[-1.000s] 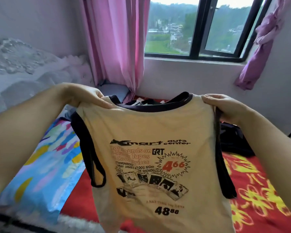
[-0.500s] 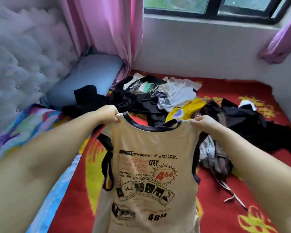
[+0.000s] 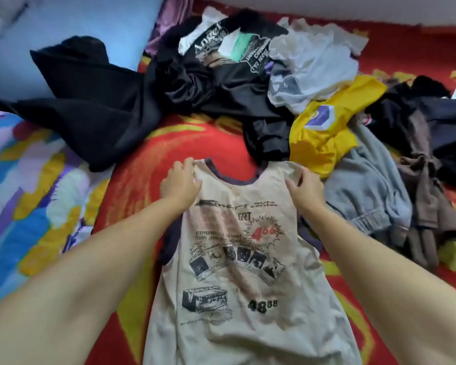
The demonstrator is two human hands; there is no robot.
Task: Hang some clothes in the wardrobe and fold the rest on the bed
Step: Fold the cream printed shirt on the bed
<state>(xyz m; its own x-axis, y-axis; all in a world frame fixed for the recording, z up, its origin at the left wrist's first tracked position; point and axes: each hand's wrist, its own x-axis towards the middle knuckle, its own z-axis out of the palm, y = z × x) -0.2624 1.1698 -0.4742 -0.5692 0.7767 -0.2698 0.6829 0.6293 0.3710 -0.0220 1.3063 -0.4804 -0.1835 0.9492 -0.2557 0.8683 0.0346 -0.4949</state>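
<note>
Tank top (image 3: 237, 259) flat on bed (image 3: 148, 159), clothes pile (image 3: 248, 83) behind

I see the top (image 3: 237, 259) flat on the bed (image 3: 132, 185), left hand (image 3: 181, 181) and right hand (image 3: 304, 189) seemingly pinching its shoulders.

Beige tank top (image 3: 248, 285) — black print; red-yellow bedspread (image 3: 142, 159).

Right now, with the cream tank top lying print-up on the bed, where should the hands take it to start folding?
Probably at the two shoulder straps, from the near side. The tank top lies flat, neckline away, and the left hand and right hand already sit there. The hem is out of frame.
</note>
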